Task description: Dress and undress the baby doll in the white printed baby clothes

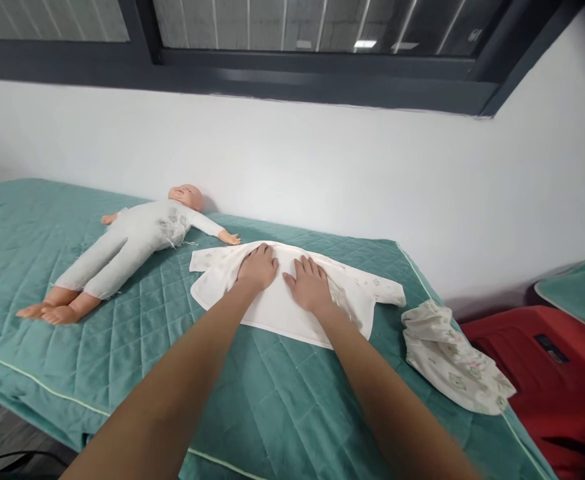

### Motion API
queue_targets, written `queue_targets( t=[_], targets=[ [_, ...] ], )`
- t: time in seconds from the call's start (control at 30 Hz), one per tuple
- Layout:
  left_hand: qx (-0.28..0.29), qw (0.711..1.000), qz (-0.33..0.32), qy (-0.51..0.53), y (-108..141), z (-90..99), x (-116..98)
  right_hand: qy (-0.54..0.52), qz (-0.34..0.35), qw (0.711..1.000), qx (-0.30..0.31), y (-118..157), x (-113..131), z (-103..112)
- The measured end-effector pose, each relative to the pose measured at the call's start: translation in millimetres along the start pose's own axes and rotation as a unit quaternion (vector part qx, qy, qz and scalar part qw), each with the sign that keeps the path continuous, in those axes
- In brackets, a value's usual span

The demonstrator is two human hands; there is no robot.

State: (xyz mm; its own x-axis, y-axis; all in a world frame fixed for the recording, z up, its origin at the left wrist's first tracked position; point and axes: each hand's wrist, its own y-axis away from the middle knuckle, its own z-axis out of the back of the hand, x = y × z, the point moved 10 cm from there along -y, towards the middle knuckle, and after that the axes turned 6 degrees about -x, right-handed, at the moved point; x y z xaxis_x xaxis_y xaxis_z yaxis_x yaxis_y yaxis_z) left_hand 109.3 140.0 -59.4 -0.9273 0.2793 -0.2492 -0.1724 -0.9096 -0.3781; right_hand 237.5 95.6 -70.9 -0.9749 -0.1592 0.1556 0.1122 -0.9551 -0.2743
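Note:
A small white baby shirt (285, 303) with long sleeves lies spread on the green quilted cover, its front opened out. My left hand (259, 267) rests on its left part, fingers stretched toward the collar side. Flat on the right part lies my right hand (309, 283), fingers apart, beside a bunched fold of cloth. Neither hand grips anything. A baby doll (137, 233) in a whitish body suit lies on its back to the left, one hand close to the shirt's left sleeve. Its suit looks frayed at the side.
A crumpled white printed garment (455, 360) lies at the right edge of the green quilted cover (272, 400). Beyond that edge stands a red plastic piece (547, 360) with green cloth (579, 293) above it. A white wall (312, 173) and a dark window frame (312, 83) bound the back.

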Motion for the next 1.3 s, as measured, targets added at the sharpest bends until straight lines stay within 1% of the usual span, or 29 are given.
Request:
queue_targets(
  t=[0.07, 0.1, 0.23, 0.33, 0.43, 0.5, 0.63, 0.8, 0.93, 1.0, 1.07, 1.13, 1.17, 1.2, 1.23, 1.3],
  targets=[
    [-0.01, 1.0, 0.015, 0.004, -6, 3.2, 5, -0.016, -0.046, 0.998, -0.043, -12, -13, 4],
    [-0.015, 1.0, 0.021, 0.005, -9, 4.3, 7, -0.026, -0.059, 0.996, -0.065, -16, -19, 7],
    [-0.032, 0.999, 0.031, 0.009, -17, 4.6, 12, -0.074, -0.086, 0.984, -0.136, -25, -41, 20],
    [-0.038, 0.999, 0.033, 0.011, -20, 3.3, 14, -0.078, -0.127, 0.977, -0.153, -26, -60, 24],
    [-0.04, 0.999, 0.033, 0.013, -22, 2.4, 15, -0.067, -0.141, 0.977, -0.148, -27, -65, 24],
    [-0.04, 0.999, 0.032, 0.013, -21, 2.1, 14, -0.054, -0.131, 0.98, -0.139, -27, -62, 22],
    [-0.037, 0.999, 0.028, 0.008, -16, 2.6, 11, -0.011, -0.102, 0.988, -0.115, -27, -46, 18],
    [-0.028, 1.0, 0.007, 0.007, 3, 6.7, -5, 0.049, -0.066, 0.993, -0.086, -24, -20, 17],
    [-0.027, 0.999, -0.03, 0.022, 35, 17.8, -25, 0.079, -0.024, 0.994, -0.069, -9, 3, 22],
    [-0.024, 0.997, -0.062, 0.032, 58, 26.1, -32, 0.086, 0.024, 0.994, -0.058, -2, 19, 26],
    [-0.024, 0.994, -0.097, 0.05, 81, 39.4, -35, 0.091, 0.073, 0.992, -0.047, 2, 34, 30],
    [-0.032, 0.99, -0.114, 0.08, 100, 60.8, -25, 0.093, 0.103, 0.99, -0.04, -4, 49, 35],
    [-0.039, 0.989, -0.109, 0.089, 105, 74.7, -13, 0.093, 0.109, 0.989, -0.039, -11, 57, 36],
    [-0.051, 0.99, -0.094, 0.094, 106, 91.0, 5, 0.09, 0.112, 0.989, -0.039, -20, 66, 38],
    [-0.066, 0.991, -0.073, 0.093, 105, 109.1, 27, 0.085, 0.112, 0.989, -0.042, -31, 76, 39],
    [-0.109, 0.991, -0.021, 0.08, 95, 149.2, 83, 0.07, 0.105, 0.991, -0.052, -59, 102, 38]
  ],
)
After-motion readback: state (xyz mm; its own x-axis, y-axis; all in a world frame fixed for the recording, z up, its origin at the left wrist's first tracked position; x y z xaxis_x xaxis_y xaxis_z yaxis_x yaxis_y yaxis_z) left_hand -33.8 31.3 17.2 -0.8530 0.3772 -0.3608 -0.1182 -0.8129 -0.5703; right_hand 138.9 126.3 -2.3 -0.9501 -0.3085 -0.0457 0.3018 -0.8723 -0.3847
